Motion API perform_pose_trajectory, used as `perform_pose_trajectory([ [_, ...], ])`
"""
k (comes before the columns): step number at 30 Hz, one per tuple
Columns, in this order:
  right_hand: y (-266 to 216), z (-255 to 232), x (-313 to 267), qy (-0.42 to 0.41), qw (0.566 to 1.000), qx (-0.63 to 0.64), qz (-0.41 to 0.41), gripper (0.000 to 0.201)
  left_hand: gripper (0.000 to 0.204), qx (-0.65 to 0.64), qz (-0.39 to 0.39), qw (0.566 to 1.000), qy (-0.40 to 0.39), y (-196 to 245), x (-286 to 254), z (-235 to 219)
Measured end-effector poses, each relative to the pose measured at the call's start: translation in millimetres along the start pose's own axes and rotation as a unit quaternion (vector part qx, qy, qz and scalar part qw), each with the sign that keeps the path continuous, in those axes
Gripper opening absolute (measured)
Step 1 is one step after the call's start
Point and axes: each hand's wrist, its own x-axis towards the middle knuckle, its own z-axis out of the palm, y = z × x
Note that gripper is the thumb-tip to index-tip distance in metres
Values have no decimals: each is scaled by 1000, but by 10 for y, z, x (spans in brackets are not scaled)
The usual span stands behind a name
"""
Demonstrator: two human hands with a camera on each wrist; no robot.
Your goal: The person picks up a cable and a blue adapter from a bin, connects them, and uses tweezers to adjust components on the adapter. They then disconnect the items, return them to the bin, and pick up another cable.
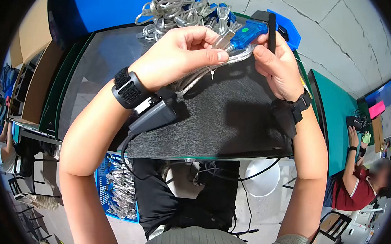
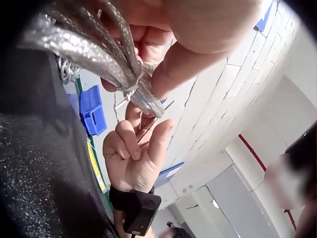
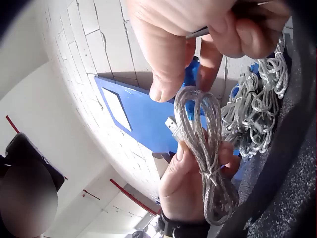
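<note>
My left hand (image 1: pixel 181 55) grips a coiled silver cable (image 3: pixel 205 144), tied at its middle with a thin white tie. Its metal USB plug (image 1: pixel 223 39) shows near the left fingertips. At the cable's other end, a translucent blue connector (image 1: pixel 248 34) with a green round sticker points toward my right hand (image 1: pixel 280 67). The right fingers are curled round a narrow dark tool (image 1: pixel 272 33), whose kind I cannot tell. In the right wrist view, the right thumb and fingers are close above the coil and blue connector.
A heap of coiled silver cables (image 1: pixel 179 15) with blue connectors lies at the back of the black tabletop (image 1: pixel 204 122). Blue bins stand behind it. Below the table edge is a blue basket (image 1: pixel 101 183) of cables. A white bucket (image 1: pixel 262 178) stands on the floor. Another person sits at the right.
</note>
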Motion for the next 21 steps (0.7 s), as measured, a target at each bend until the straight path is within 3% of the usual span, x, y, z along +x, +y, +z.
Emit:
perform_pose_trajectory([
  [2,3,1,-6,4,1000,-2,5,27,20,22,44,999,-14,-67,6,1],
  [9,71,-77,11,-6,999,26,-34,33,22,86,78,993,-5,-127,4,22],
  [11,67,-69,24,4,999,-19,-50,46,23,217,156,963,16,-129,-4,27],
  [14,63,-92,13,-17,1000,-14,-18,59,23,242,176,954,24,-144,-4,35],
  [17,18,5,8,-31,998,47,-30,49,23,280,186,941,41,-138,-14,45],
  [21,46,-67,16,-61,997,31,-27,52,23,286,183,939,48,-140,-22,47],
])
